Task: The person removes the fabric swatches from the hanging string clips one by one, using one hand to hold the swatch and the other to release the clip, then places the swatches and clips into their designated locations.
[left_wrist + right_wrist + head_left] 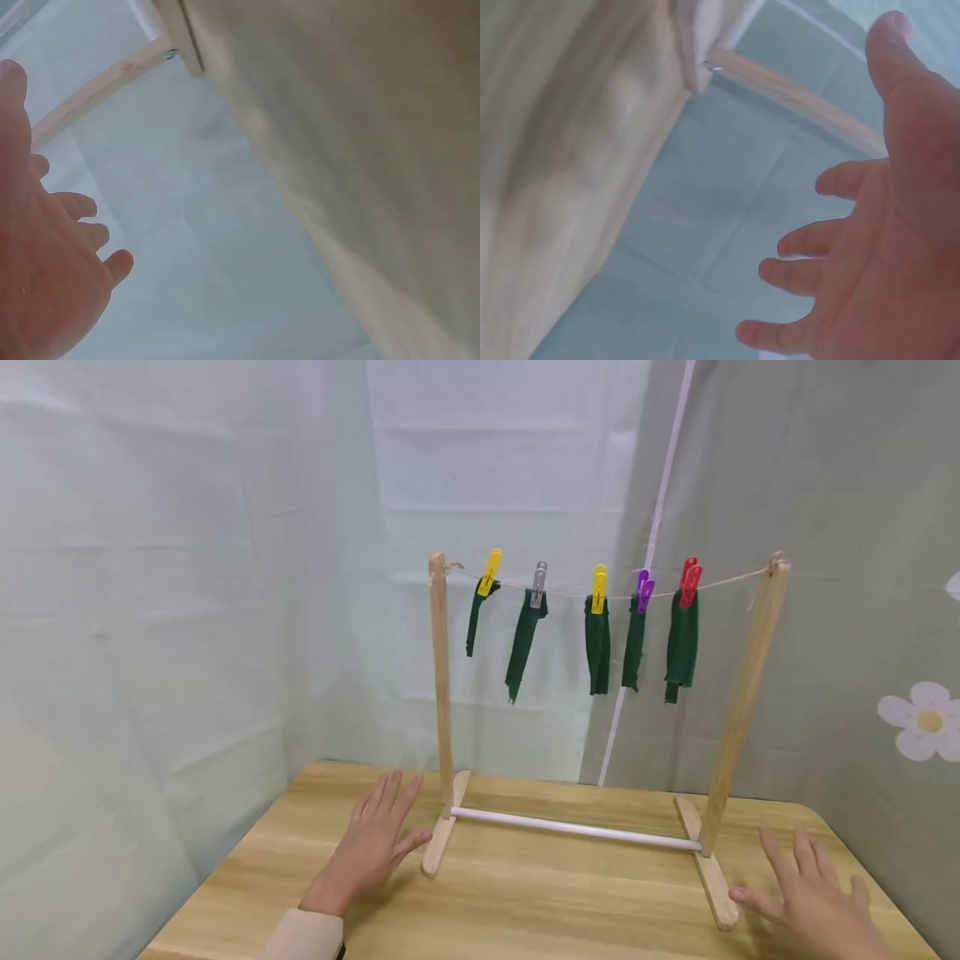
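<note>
A small wooden drying rack stands on the table, its left post point(441, 693) and right post point(746, 710) joined by a string point(727, 582) on top and a white rod point(577, 829) below. Dark green cloth strips point(682, 643) hang from the string under yellow, grey, purple and red clothespins point(538, 583). My left hand point(375, 839) is beside the rack's left foot, fingers spread and holding nothing. Beyond the right foot, my right hand point(817, 893) has its fingers apart, also holding nothing. Both wrist views show the palms and spread fingers, with part of a post behind.
The wooden table point(555, 893) has its back edge close to a pale hanging cloth point(480, 460). More cloth point(142, 652) hangs at the left, and a grey one with a white flower print point(926, 721) hangs at the right.
</note>
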Tool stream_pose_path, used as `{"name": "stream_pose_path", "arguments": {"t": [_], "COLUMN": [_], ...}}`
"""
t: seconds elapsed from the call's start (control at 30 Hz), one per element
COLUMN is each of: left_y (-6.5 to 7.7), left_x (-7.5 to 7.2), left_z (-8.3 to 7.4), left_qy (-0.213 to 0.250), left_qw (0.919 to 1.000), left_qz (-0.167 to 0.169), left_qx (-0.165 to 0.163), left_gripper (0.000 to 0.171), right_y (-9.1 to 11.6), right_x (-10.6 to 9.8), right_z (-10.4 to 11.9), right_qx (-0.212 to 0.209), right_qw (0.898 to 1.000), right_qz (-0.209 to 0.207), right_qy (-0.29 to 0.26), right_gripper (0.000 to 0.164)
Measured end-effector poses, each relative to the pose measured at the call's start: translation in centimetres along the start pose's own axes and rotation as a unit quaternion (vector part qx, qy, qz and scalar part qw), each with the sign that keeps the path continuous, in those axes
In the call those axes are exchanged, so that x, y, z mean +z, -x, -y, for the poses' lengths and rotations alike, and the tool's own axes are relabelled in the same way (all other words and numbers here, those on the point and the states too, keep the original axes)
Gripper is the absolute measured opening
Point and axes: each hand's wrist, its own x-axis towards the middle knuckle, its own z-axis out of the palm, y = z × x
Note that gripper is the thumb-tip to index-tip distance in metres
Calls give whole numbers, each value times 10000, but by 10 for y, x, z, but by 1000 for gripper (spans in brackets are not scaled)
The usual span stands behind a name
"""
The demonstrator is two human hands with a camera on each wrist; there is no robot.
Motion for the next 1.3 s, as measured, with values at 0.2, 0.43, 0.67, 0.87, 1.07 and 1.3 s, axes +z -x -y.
{"name": "stream_pose_path", "arguments": {"t": [0.2, 0.43, 0.67, 0.87, 1.07, 1.3], "left_y": [-14, -40, -53, -55, -60, -70], "left_x": [-15, -35, -47, -53, -60, -69], "left_z": [-4, -12, -20, -23, -22, -25], "left_qy": [98, 415, 734, 860, 981, 1147], "left_qw": [9999, 9972, 9952, 9947, 9928, 9864], "left_qz": [21, -518, -576, -503, -610, -964], "left_qx": [21, 342, 297, 256, 310, 679], "left_gripper": [85, 83, 80, 78, 75, 67], "right_y": [-10, -27, -35, -41, -47, -51], "right_x": [-24, -47, -62, -70, -77, -80], "right_z": [18, 41, 59, 70, 80, 96], "right_qx": [-260, -811, -949, -1039, -1236, -1399], "right_qw": [9994, 9931, 9865, 9849, 9812, 9787], "right_qz": [-143, -414, -361, -338, -478, -670], "right_qy": [-197, -746, -1288, -1343, -1401, -1345], "right_gripper": [100, 77, 66, 64, 58, 50]}}
